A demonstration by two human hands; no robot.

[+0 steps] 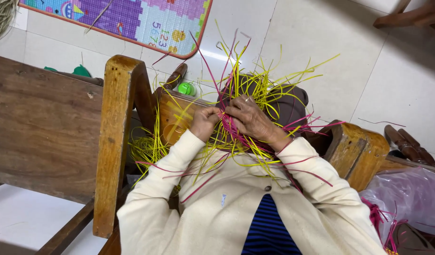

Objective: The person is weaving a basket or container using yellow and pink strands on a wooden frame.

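Observation:
My left hand (204,122) and my right hand (249,119) meet over a bundle of thin yellow and magenta strips (236,101) held above my lap. The left hand's fingers are closed on strips at the left of the woven core. The right hand presses and pinches the magenta strands at the centre; a ring shows on one finger. Loose strip ends fan upward and sideways. More yellow strips (149,148) hang down to the left by the chair. Both arms wear cream sleeves (165,179).
A wooden chair back (114,137) stands at my left, a wooden armrest (357,148) at my right. A pink plastic bag (409,193) lies at the lower right. A colourful play mat (132,19) and a green bottle cap (185,88) lie on the white tiled floor.

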